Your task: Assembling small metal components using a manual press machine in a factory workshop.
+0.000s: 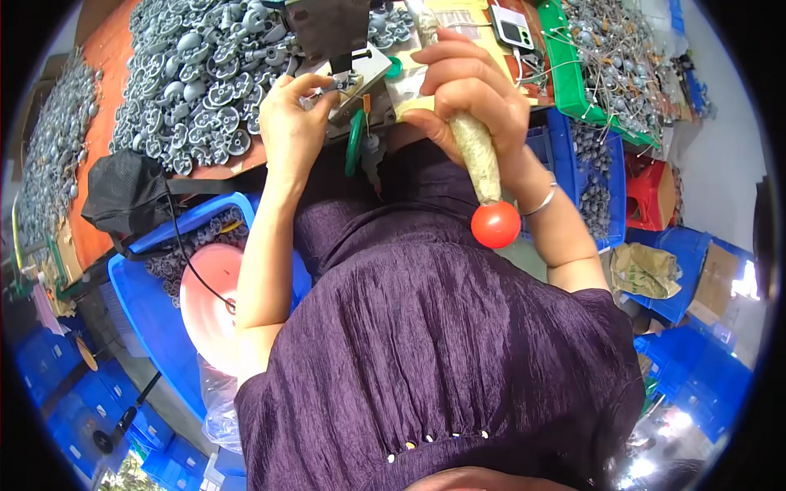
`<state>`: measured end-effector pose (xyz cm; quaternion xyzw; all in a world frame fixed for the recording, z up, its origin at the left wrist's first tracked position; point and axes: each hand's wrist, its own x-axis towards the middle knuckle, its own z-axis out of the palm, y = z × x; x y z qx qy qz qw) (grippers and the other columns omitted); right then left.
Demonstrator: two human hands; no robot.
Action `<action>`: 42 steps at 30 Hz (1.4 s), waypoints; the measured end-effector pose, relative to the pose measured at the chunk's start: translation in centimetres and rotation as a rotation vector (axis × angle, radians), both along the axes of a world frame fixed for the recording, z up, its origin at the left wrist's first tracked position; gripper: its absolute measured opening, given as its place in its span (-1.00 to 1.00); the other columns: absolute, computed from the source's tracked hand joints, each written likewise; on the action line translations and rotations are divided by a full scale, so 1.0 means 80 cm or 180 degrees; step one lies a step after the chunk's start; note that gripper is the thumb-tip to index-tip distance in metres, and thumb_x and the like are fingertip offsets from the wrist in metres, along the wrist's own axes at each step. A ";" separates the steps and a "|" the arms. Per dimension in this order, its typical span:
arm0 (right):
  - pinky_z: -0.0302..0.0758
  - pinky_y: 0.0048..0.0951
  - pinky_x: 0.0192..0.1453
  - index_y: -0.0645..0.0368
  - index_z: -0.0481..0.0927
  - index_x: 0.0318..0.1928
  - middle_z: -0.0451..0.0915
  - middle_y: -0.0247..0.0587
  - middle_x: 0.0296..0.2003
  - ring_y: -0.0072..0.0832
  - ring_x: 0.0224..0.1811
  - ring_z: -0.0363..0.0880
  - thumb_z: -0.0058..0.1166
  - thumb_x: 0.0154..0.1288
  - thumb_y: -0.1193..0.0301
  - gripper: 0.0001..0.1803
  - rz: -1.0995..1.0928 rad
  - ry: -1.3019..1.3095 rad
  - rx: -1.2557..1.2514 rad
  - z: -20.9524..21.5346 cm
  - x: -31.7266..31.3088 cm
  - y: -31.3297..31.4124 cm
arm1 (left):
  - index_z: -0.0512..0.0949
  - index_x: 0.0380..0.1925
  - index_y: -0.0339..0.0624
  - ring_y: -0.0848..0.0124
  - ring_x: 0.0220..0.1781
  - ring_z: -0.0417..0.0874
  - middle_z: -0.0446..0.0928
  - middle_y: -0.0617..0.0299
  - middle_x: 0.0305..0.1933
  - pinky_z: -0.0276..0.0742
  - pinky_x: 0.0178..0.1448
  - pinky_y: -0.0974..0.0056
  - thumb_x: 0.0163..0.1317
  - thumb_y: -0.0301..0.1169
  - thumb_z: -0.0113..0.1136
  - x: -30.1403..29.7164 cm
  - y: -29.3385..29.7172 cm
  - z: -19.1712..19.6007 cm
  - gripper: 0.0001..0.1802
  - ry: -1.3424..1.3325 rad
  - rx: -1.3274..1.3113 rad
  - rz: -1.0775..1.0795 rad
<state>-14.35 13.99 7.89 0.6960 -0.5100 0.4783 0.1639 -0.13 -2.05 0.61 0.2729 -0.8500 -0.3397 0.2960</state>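
At the work table's near edge, my left hand (296, 119) pinches a small grey part (348, 83) on the metal base of a hand press (372, 67). The dark ram of the press (340, 59) comes down right beside those fingertips. Fingers and thumb of my right hand (481, 90) close around the press's lever (476, 155), a slanting bar wrapped in yellowish-grey covering with a red ball knob (495, 225) on its near end. Just below the press hang a green-handled tool (354, 143) and an orange-tipped item (367, 105). The small part is mostly hidden by my fingers.
A large heap of grey molded parts (196, 82) covers the table on the left. Far right, a green tray (565, 82) holds wired pieces. A phone-like device (513, 29) lies beyond the lever. Blue bins (147, 303) and a pink stool (209, 307) stand close by.
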 end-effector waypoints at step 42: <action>0.53 -0.11 -0.13 0.10 0.67 -0.31 0.65 -0.03 -0.30 -0.11 -0.26 0.62 0.17 0.10 0.17 -0.71 -0.4011 0.1482 0.3684 -0.048 -0.557 0.093 | 0.17 0.28 -0.27 -0.16 0.35 0.18 0.07 -0.33 0.34 0.28 0.33 0.09 0.22 -0.45 0.06 0.178 0.112 -0.144 -0.39 -0.2466 0.0346 -0.0286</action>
